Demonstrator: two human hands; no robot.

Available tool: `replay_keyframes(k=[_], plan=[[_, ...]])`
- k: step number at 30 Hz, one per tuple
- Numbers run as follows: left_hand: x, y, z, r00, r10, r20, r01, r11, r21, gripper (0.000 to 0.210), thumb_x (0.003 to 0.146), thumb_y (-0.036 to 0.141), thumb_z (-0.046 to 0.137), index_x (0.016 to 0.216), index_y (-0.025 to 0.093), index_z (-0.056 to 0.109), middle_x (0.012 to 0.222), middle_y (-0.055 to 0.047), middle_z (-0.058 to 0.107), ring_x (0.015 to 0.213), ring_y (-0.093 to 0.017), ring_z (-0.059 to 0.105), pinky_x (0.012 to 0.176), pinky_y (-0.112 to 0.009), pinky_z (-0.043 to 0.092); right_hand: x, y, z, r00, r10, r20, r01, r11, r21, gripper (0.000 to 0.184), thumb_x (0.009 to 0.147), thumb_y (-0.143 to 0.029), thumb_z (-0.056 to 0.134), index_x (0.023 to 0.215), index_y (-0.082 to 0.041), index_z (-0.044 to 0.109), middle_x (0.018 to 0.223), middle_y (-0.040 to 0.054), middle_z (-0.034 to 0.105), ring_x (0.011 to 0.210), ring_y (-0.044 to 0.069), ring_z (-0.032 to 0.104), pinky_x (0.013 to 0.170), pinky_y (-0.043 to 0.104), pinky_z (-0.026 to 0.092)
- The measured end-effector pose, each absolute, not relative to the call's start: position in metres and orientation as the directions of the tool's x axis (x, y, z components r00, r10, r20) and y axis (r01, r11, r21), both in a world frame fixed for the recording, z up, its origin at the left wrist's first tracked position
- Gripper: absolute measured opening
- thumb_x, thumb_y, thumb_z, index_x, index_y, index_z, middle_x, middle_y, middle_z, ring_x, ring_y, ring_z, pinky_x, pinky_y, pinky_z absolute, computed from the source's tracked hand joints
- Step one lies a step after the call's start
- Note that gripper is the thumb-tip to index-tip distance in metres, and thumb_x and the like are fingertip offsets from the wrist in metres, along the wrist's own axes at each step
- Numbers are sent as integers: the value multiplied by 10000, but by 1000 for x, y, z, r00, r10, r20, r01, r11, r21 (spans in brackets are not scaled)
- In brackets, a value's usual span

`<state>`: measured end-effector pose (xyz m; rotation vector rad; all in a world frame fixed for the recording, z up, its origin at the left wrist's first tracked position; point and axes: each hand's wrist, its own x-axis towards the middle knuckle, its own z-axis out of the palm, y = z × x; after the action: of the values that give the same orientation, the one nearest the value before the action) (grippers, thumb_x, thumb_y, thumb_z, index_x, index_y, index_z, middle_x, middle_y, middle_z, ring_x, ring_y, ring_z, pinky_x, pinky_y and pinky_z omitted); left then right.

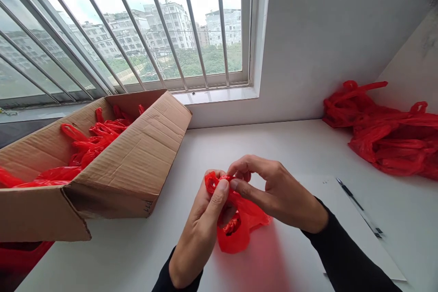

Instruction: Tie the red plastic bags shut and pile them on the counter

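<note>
A small red plastic bag [239,232] hangs between my two hands just above the white table. My left hand [205,219] grips the bag's gathered top, with the thumb pressed on it and a loop of plastic standing up beside the thumb. Thumb and fingers of my right hand [270,187] pinch the twisted plastic at the same spot, touching the left thumb. Something red and crumpled shows inside the bag, below the left palm; I cannot make out what it is. The lower part of the bag spreads out to the right under my right hand.
An open cardboard box [137,155] with several red plastic bags [99,141] inside stands at the left, by the barred window. More filled red bags [393,132] lie at the back right against the wall. A pen [357,205] rests on white paper [362,251] at the right.
</note>
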<state>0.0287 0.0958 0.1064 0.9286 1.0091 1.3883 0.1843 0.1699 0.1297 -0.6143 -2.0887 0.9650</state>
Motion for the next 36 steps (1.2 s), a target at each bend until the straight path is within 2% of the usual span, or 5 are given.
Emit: replay_keyframes(k=[5,14,18,25,36], plan=[[19,100,107,-40,994,-105,-369,83,926,358,972,459,515,1262,251,547,659,18,553,598,-112,490,620,-220,437,185,167,132,-574,651,496,81,648,-757,47,928,-157,634,929,-204,635,885,-24,632,841,96,575,799,233,473],[0,100,108,75,997,-23,-198,37,979,156,884,338,695,899,186,660,817,-14,640,745,-120,585,693,-218,484,181,177,121,-683,597,421,29,598,-801,346,942,-364,644,1256,-237,569,1292,59,587,1217,191,530,1056,345,412],[-5,95,108,42,997,64,63,-66,996,131,890,298,676,980,211,638,886,-20,671,815,-155,638,746,-261,521,174,186,110,-745,614,262,58,451,-891,356,1036,-442,440,1317,-243,535,905,1,656,772,126,583,743,273,474],[-3,99,81,-70,744,664,732,-413,541,474,820,-63,516,1132,263,661,1023,8,684,925,-122,645,825,-217,498,168,192,96,-776,623,100,121,302,-945,303,1039,-366,417,1231,-217,598,640,-58,442,556,92,368,520,223,332],[-24,98,48,51,792,609,817,-383,430,557,1000,114,437,1529,254,331,1418,-55,551,1324,-173,471,1101,-332,393,167,194,102,-666,725,176,241,433,-869,171,931,-243,514,804,-184,613,760,-23,629,694,104,528,658,238,420]])
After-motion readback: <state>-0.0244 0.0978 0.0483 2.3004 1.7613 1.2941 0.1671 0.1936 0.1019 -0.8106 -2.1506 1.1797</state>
